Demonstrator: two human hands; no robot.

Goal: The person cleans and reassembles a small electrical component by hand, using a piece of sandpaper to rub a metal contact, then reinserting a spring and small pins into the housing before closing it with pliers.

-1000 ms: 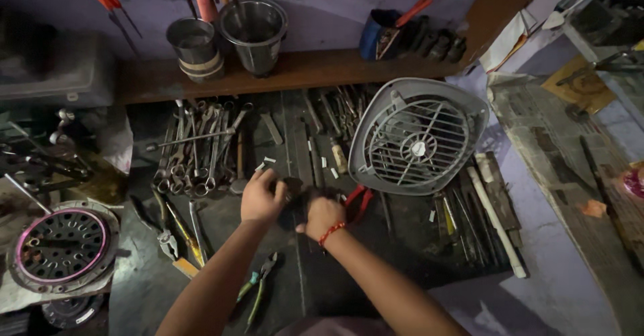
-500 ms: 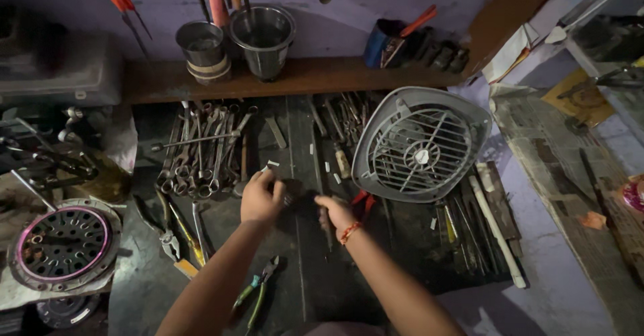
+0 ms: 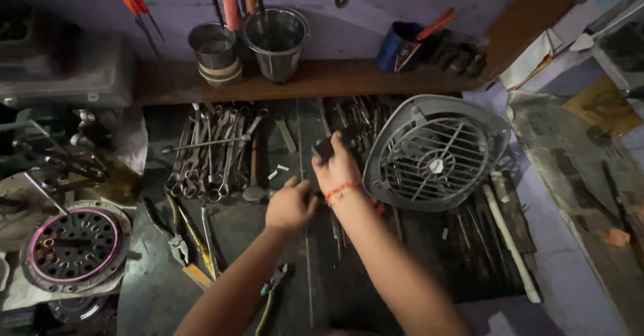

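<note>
right hand grip around small dark part, beside grey fan grille

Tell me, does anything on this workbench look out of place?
The grey fan grille lies tilted, resting on top of the loose tools instead of flat on the bench. The right hand holds a small dark part beside it.

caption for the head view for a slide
Right hand grips a dark part beside a grey fan grille; left hand fisted below.
</note>
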